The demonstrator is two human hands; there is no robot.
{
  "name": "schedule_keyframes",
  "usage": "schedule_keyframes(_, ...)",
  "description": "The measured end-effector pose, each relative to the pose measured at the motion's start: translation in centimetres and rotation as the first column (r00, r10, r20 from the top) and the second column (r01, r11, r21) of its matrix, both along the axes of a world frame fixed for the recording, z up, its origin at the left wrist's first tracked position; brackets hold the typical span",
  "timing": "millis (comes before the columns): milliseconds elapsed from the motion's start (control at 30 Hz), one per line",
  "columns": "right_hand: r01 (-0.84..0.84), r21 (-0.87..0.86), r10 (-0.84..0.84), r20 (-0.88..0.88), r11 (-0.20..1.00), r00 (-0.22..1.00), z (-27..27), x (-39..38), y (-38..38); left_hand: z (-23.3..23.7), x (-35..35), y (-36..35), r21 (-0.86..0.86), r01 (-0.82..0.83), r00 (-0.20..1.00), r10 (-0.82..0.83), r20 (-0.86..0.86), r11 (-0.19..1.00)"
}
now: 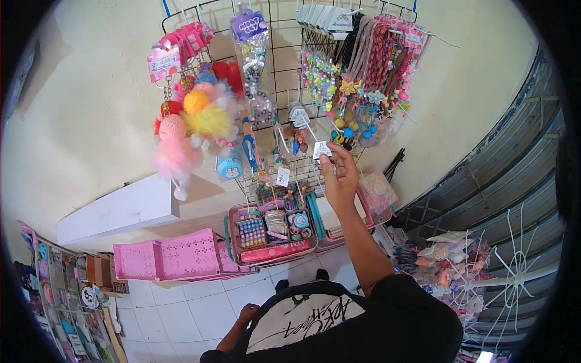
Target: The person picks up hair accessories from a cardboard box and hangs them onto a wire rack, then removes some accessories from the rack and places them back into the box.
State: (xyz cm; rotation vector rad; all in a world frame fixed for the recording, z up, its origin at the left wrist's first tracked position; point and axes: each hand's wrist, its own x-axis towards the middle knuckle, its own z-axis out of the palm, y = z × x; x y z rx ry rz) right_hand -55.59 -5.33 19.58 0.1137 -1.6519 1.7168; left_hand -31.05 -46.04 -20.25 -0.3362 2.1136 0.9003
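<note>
The right hand (342,175) is reaching up just right of the frame's centre, its fingers pinching a small white card (322,150) beside the near end of a white hook (311,130). The left hand (249,313) is hanging at the bottom centre, beside the shirt (387,327); I cannot tell whether its fingers are spread or pressed together. Fluffy keyrings (172,151) are dangling at the upper left of the wire rack (284,30), while cords (378,54) are hanging at the upper right. Below the right hand, a pink basket (275,262) is holding small goods at the lower centre, and a pink shelf (187,253) is standing left of it.
</note>
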Motion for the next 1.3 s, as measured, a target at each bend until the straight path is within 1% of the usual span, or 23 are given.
schedule_keyframes(67,-0.043,-0.030,0.044,0.046,0.999,0.998,0.1,-0.8,0.1,-2.2,0.5,0.2,0.136,0.006,0.997,0.005,-0.077,0.991)
schedule_keyframes(167,-0.015,0.085,0.020,-0.049,0.996,0.999,-0.1,-4.6,0.1,-10.3,1.4,-0.7,0.131,0.088,0.991,-0.074,-0.108,0.988)
schedule_keyframes(367,0.059,0.153,-0.054,-0.037,0.986,0.998,0.3,-7.7,-0.7,-8.8,1.8,-1.6,0.052,0.118,0.971,-0.104,-0.217,0.992)
schedule_keyframes(467,0.283,0.355,-0.253,-0.128,0.891,0.959,-1.5,-4.9,-1.0,1.8,0.9,-0.1,0.212,-0.066,0.997,0.072,-0.019,0.975)
schedule_keyframes(500,0.420,0.472,-0.351,-0.231,0.775,0.907,-2.8,-3.3,-0.9,-0.1,0.9,-1.3,0.213,0.165,0.975,-0.127,-0.182,0.963)
schedule_keyframes(533,0.386,0.506,-0.363,-0.149,0.772,0.920,-4.8,-1.3,-1.1,0.9,1.0,-1.1,0.239,-0.004,1.000,0.001,0.013,0.971)
schedule_keyframes(567,0.354,0.535,-0.381,-0.065,0.767,0.922,-6.9,1.2,-1.6,-0.2,0.5,-1.7,0.206,0.217,0.972,-0.191,-0.135,0.954)
schedule_keyframes(633,0.016,0.396,-0.106,0.206,0.918,0.973,-10.0,7.0,-2.9,-3.0,0.1,-3.6,0.162,0.549,0.818,-0.487,-0.306,0.820)
schedule_keyframes(667,-0.140,0.412,-0.015,0.352,0.900,0.936,-11.8,9.7,-3.1,-3.7,-0.3,-4.1,0.179,0.663,0.736,-0.587,-0.338,0.727)
schedule_keyframes(700,-0.289,0.391,0.064,0.497,0.874,0.865,-13.8,12.6,-3.3,-10.2,0.6,-5.7,0.148,0.688,0.689,-0.574,-0.443,0.711)
schedule_keyframes(733,-0.370,0.508,0.083,0.500,0.778,0.862,-16.5,15.5,-3.3,-10.7,-1.0,-6.1,0.162,0.738,0.648,-0.622,-0.439,0.655)
schedule_keyframes(767,-0.444,0.605,0.098,0.518,0.661,0.850,-18.4,18.4,-3.2,-11.1,-2.5,-5.9,0.246,0.812,0.578,-0.788,-0.213,0.530)
schedule_keyframes(800,-0.393,0.604,0.018,0.530,0.693,0.848,-18.7,21.1,-3.0,-11.4,-3.8,-5.4,0.341,0.851,0.421,-0.907,0.014,0.400)
schedule_keyframes(833,-0.578,0.533,0.069,0.695,0.618,0.716,-18.8,23.8,-3.0,-11.6,-4.7,-4.5,0.440,0.853,0.196,-0.954,0.225,0.279)
schedule_keyframes(867,-0.732,0.412,0.109,0.829,0.542,0.548,-18.5,26.4,-2.8,-11.5,-5.5,-2.9,0.451,0.872,0.101,-0.971,0.217,0.191)
schedule_keyframes(900,-0.673,0.415,0.045,0.832,0.613,0.554,-18.4,28.8,-2.5,-11.0,-7.1,-1.0,0.441,0.878,0.124,-0.978,0.166,0.186)
schedule_keyframes(967,-0.681,0.454,-0.041,0.847,0.575,0.530,-18.1,33.2,-2.1,-9.4,-9.7,3.5,0.423,0.891,0.152,-0.986,0.064,0.165)
schedule_keyframes(1067,-0.506,0.498,-0.273,0.848,0.704,0.455,-16.7,38.9,-0.6,-5.5,-12.6,9.3,0.405,0.906,0.172,-0.982,-0.081,0.125)
schedule_keyframes(1100,-0.330,0.533,-0.344,0.804,0.779,0.485,-16.3,40.7,-0.5,-1.8,-9.1,18.6,0.405,0.907,0.180,-0.975,-0.132,0.113)
schedule_keyframes(1167,0.070,0.518,-0.474,0.708,0.852,0.523,-14.8,45.3,-0.2,1.8,-6.1,24.2,0.397,0.914,0.157,-0.974,-0.164,0.080)
schedule_keyframes(1200,0.277,0.460,-0.534,0.657,0.843,0.532,-13.8,47.6,-0.4,3.2,-3.4,27.4,0.386,0.921,0.128,-0.981,-0.148,0.062)
schedule_keyframes(1267,0.589,0.465,-0.744,0.509,0.661,0.433,-12.0,52.9,-1.1,8.3,2.8,32.6,0.381,0.888,-0.101,-0.917,-0.387,-0.258)
schedule_keyframes(1300,0.725,0.410,-0.811,0.466,0.553,0.354,-11.6,55.7,-1.8,11.1,6.6,34.5,0.361,0.878,-0.160,-0.905,-0.395,-0.313)
